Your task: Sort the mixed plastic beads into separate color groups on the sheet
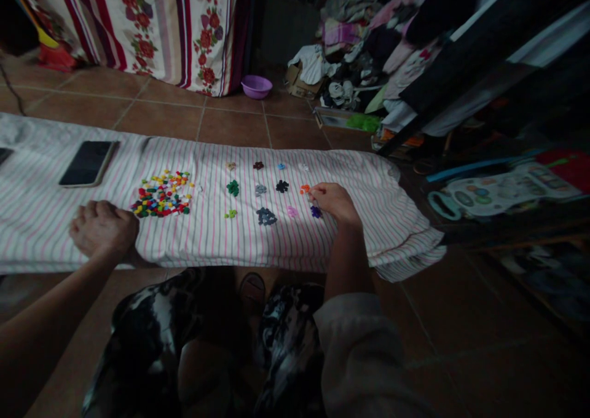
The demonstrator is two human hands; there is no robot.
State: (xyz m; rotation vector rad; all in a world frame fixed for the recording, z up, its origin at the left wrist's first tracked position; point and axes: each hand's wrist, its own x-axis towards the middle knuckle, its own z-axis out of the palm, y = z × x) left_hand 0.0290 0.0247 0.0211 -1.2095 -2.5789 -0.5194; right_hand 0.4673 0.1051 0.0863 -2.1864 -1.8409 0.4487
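Observation:
My right hand [338, 201] reaches over the striped cloth, its fingertips pinched together at a small group of orange pieces [305, 189]. Whatever lies between those fingertips is too small to make out. Just below it sit purple pieces [316, 211], with pink pieces [292, 211] to their left. My left hand [105, 227] rests as a loose fist on the cloth, beside a mixed pile of small coloured pieces [163, 195]; the inside of the fist is hidden. Between the hands lie black pieces [282, 186], dark grey pieces [266, 216], green pieces [233, 187] and several other single-colour groups.
The striped cloth [221, 246] covers a long, low surface in front of my knees. A phone [89, 163] lies at its left. Beyond are a purple basin [257, 86] on the tiled floor and heaped clothes [359, 43]. A toy panel [488, 190] stands at the right.

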